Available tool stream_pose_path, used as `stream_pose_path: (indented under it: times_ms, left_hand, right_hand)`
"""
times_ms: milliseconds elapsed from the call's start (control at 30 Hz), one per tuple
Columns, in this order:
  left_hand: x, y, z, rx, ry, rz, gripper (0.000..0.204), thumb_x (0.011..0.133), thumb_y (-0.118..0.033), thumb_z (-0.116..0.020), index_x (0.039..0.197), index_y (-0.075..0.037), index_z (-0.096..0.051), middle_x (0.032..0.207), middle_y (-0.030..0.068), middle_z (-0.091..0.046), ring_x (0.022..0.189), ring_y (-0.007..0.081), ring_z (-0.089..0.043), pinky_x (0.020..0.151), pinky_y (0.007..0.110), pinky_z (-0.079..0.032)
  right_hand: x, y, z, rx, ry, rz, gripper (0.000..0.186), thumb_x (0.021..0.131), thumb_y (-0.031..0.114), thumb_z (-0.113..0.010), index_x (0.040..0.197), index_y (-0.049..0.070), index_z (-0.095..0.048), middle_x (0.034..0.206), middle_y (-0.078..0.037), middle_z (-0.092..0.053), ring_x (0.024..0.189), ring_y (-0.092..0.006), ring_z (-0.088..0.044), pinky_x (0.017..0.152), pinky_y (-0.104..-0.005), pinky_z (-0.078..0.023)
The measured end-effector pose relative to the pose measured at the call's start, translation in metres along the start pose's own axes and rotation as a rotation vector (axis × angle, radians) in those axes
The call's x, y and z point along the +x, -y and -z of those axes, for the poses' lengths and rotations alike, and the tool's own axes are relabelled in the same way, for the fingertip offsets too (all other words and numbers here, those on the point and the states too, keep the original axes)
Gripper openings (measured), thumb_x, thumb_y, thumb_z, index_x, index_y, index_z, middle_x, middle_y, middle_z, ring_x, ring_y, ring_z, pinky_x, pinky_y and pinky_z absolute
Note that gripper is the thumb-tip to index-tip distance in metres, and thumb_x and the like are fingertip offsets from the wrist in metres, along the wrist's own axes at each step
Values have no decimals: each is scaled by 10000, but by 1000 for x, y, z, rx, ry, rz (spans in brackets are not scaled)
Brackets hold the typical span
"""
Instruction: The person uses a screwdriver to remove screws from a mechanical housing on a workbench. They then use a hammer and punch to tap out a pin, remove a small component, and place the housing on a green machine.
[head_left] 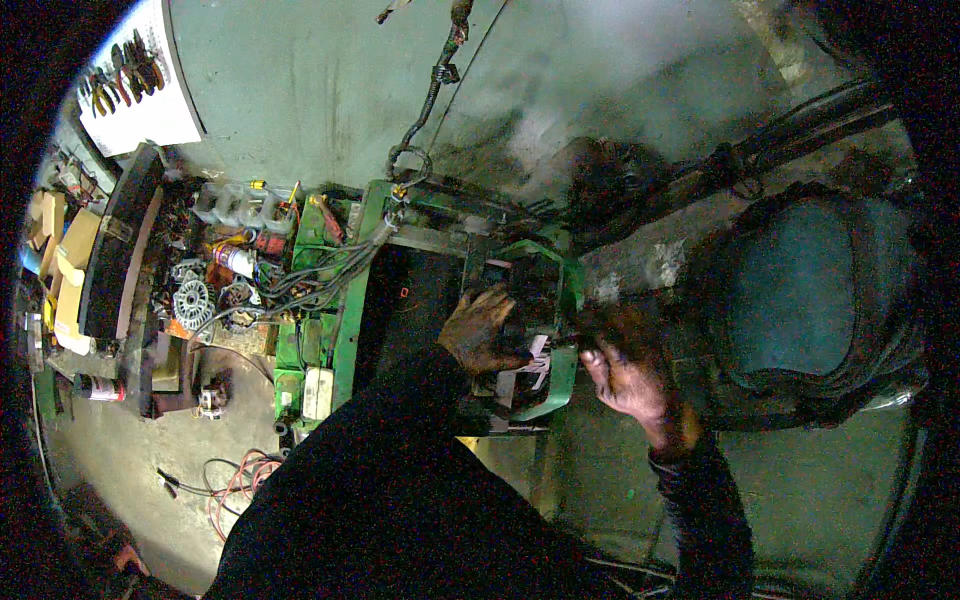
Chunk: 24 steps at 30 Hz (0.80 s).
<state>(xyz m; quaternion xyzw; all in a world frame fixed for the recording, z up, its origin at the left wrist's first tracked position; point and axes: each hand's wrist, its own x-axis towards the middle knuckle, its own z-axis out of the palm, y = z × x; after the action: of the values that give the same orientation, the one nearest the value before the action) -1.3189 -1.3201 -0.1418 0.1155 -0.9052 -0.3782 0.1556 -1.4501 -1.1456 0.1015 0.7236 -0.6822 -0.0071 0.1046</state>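
Observation:
My left hand lies over the dark middle of a green machine frame. Its fingers and thumb are spread, and no held thing shows in it. Below its thumb is a white, torn-looking label. My right hand is just outside the curved green bracket at the machine's right end. Its fingers are curled together at the bracket's edge; shadow hides whatever is between them. A black panel fills the machine's left part, beside my left wrist.
Grey cables cross the machine's left side toward a bench with an alternator and clear plastic bins. Red cable lies coiled on the floor. A large dark rounded thing with a teal surface stands at right. Pliers hang on a white board.

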Motion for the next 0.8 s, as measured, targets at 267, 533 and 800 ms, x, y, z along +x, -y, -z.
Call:
stream_pose_path:
  times_ms: [267, 533, 800]
  left_hand:
    - [-1, 1, -9, 9, -27, -13, 1160, 758, -814, -748, 1567, -31, -466, 1666, 248, -405, 1595, 414, -305, 1284, 648, -210]
    - [0, -7, 16, -46, -15, -12, 1138, 718, -727, -829, 1562, -48, -479, 1659, 228, -422, 1585, 407, -325, 1263, 652, -259]
    - [4, -14, 24, -95, 21, 23, 1166, 666, -685, -884, 1579, -93, -465, 1672, 191, -414, 1582, 412, -328, 1243, 669, -282]
  right_hand:
    - [24, 57, -10, 274, -86, -777, 392, 1059, 298, -587, 1379, 87, -669, 1274, -203, -732, 1171, -411, -694, 994, -504, -561]
    - [38, -49, 59, -225, 204, 172, 521, 943, 278, -685, 1450, 161, -664, 1499, -58, -655, 1475, -286, -520, 1219, -572, -393]
    - [96, -56, 33, -130, 154, 859, 454, 834, 407, -781, 1241, 208, -755, 1428, -17, -676, 1425, -281, -570, 1223, -576, -412]
